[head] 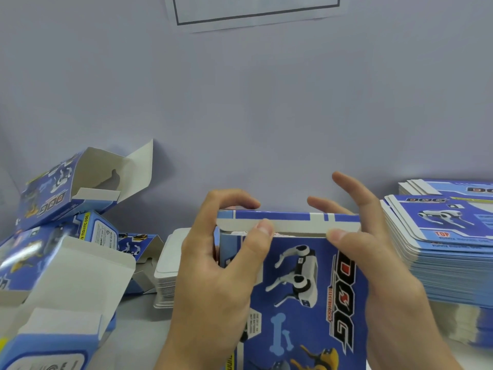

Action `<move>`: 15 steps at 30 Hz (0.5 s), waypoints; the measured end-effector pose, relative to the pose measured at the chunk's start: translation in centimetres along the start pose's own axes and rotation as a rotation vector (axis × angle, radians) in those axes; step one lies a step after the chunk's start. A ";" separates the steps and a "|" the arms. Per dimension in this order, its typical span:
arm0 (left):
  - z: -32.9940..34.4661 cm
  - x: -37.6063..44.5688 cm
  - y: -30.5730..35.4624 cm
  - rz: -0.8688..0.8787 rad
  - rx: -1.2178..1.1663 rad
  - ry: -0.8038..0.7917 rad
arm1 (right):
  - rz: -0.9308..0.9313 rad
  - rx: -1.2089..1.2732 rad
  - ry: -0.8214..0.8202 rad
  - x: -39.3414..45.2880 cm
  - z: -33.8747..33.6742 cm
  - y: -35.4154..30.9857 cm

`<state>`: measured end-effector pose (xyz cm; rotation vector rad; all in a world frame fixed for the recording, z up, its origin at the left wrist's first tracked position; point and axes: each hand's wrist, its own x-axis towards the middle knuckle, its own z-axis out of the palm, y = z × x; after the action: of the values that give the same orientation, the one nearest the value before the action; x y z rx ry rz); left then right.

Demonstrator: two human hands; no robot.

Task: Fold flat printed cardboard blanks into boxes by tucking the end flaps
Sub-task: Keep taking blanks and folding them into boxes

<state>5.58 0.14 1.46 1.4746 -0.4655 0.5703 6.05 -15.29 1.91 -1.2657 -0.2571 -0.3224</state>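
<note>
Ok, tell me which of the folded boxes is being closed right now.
The upright box in the middle, held by the left hand and right hand, thumbs on its top flap. The boxes at left lie untouched, flaps open.

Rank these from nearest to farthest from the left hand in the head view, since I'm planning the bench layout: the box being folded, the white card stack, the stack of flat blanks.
1. Box being folded: centre, gripped by the left hand.
2. White card stack: just beyond that hand's left side.
3. Stack of flat blanks: far right, past the right hand.
</note>
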 end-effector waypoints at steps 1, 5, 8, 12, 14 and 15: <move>-0.1 0.0 -0.1 -0.028 -0.054 -0.012 | 0.008 0.000 0.008 -0.1 0.0 0.1; -0.7 0.0 -0.4 -0.072 -0.151 -0.025 | -0.015 0.034 -0.020 -0.4 0.5 0.3; -0.8 0.1 -0.3 -0.035 -0.151 -0.017 | -0.035 0.030 -0.056 -0.9 0.5 0.4; -0.8 -0.1 -0.2 -0.011 -0.155 -0.016 | -0.116 -0.009 -0.061 -1.2 0.2 0.6; -0.6 -0.1 0.0 0.017 -0.110 -0.002 | -0.141 -0.019 -0.039 -1.3 0.1 0.7; -0.5 -0.1 0.1 0.025 -0.084 0.012 | -0.142 -0.003 -0.053 -1.4 0.0 0.7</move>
<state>5.44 0.64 1.48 1.3858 -0.4940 0.5726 5.02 -14.96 0.80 -1.2632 -0.3928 -0.4115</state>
